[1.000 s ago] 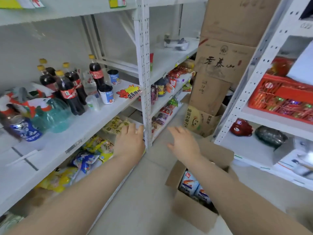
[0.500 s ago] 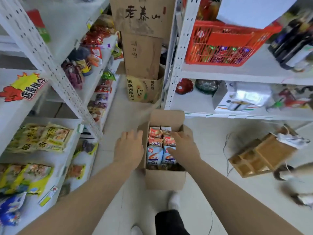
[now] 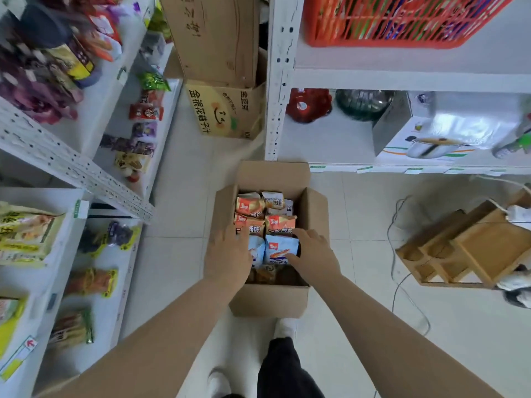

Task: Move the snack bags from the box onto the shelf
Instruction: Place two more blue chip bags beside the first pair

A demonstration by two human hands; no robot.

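- The box (image 3: 268,303) sits on the floor (image 3: 178,254), right in front of the person's feet. It is open and full of snack bags (image 3: 280,223).
- The shelf (image 3: 37,282) is just to the left of the box. It already has other snacks on it.
- The left hand (image 3: 228,259) lies flat and open on the bags at the left side of the box. It holds nothing.
- The right hand (image 3: 314,254) is spread wide at the right side of a blue bag (image 3: 280,249). Its thumb is on the front and a finger is by the top corner. It has not closed on the bag.
- I think the job now is to grab bags, and none has left the box.
- Take the blue bags first. They are on top and near the hands.
- Squeeze gently. These bags look puffy, so a hard squeeze could pop them or crush the snacks.
- Hold each bag by its top edge or by both sides so it does not slip.
- The bags are packed tight, so lift straight up, or the orange bags (image 3: 249,205) may come out too.
- Then swing left and lay them on a bare spot of the shelf.
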